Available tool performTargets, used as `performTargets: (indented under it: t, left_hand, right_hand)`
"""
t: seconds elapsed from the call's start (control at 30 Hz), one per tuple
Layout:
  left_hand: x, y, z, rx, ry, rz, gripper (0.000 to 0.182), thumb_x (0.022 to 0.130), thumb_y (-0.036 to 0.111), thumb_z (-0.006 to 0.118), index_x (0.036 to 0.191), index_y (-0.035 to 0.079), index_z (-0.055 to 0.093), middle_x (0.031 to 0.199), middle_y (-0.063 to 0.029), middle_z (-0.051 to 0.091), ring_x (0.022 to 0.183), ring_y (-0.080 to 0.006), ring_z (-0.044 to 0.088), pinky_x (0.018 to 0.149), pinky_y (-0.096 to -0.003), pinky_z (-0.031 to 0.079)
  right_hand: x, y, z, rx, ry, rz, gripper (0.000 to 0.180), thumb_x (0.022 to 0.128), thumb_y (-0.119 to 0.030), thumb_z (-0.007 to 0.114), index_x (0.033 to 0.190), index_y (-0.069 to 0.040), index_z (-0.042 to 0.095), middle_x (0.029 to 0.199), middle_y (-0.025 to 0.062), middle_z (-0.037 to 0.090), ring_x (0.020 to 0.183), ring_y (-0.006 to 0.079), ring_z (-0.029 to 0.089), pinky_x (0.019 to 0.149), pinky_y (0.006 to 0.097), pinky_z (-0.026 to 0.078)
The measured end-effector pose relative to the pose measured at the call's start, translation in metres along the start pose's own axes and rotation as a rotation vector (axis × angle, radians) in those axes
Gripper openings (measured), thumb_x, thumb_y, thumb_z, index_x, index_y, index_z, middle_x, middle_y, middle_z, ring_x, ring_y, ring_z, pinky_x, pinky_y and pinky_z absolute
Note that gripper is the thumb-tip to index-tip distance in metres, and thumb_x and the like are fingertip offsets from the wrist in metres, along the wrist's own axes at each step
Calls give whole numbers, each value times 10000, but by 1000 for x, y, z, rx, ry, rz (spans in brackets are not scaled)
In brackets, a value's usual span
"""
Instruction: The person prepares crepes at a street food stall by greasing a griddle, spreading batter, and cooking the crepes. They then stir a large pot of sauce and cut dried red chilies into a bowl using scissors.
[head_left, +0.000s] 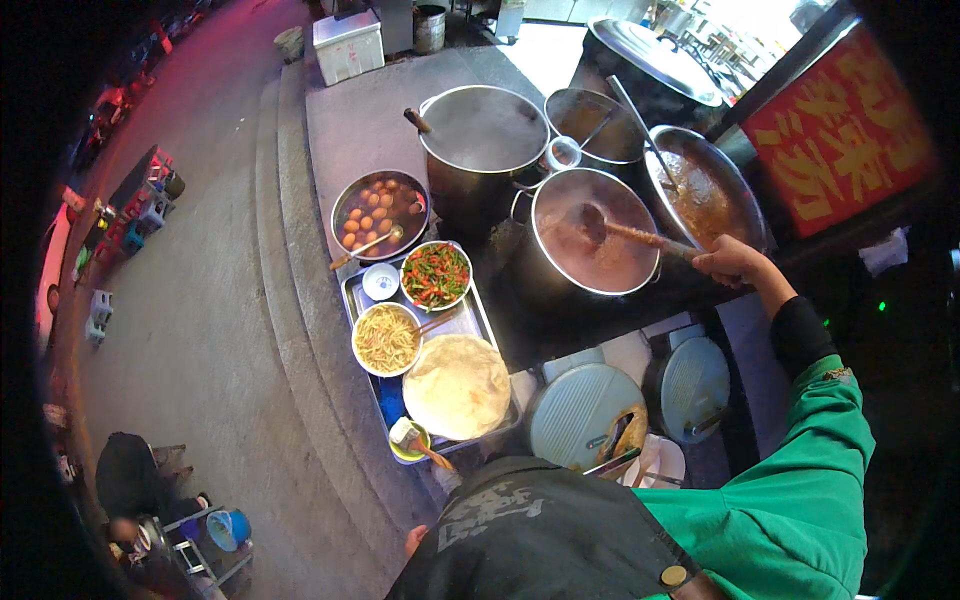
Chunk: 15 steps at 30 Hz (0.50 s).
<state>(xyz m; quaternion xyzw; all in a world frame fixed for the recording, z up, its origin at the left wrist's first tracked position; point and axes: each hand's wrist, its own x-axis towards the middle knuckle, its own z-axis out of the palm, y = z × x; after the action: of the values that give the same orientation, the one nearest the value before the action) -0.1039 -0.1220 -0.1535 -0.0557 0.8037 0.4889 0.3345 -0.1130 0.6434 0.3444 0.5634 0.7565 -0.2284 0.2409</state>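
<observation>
My right hand (729, 262) grips the wooden handle of a large ladle (637, 235). The ladle's bowl rests in reddish-brown, steaming liquid inside a tall stockpot (570, 259). Only the fingertips of my left hand (416, 538) show beside my dark apron (517, 525), low in the picture; the rest is hidden. Close to the right hand stands a wide metal basin (712, 195) of brown broth with a long-handled ladle in it. Left of the stockpot, a metal tray (469, 319) carries a stack of flatbreads (457, 386), a bowl of chopped peppers (436, 276) and a bowl of pale shreds (386, 339).
Behind are a big steaming pot (486, 127), another broth pot (585, 124) and a lidded pot (656, 60). A pan of eggs (375, 217) sits left. Two round electric griddles (589, 412) are near my body. Steps (300, 247) edge the pavement, where a person (131, 480) sits.
</observation>
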Motion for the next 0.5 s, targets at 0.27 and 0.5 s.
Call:
performTargets:
  t: [0.27,0.5]
  left_hand:
    - [-19,-3,1,-26,6,-27,352,734,134,681,1032,15,538,926,-109,605,833,-179,587,764,-292,462]
    - [-25,-13,11,-70,-14,-32,352,730,128,688,1027,15,540,920,-108,606,830,-178,590,761,-288,465]
  right_hand:
    - [57,-3,35,-625,449,-116,244,781,-185,511,935,-44,638,907,159,633,839,320,617,719,414,493]
    - [40,-24,48,-742,38,-189,239,791,-204,536,886,4,607,713,136,627,598,309,622,519,386,497]
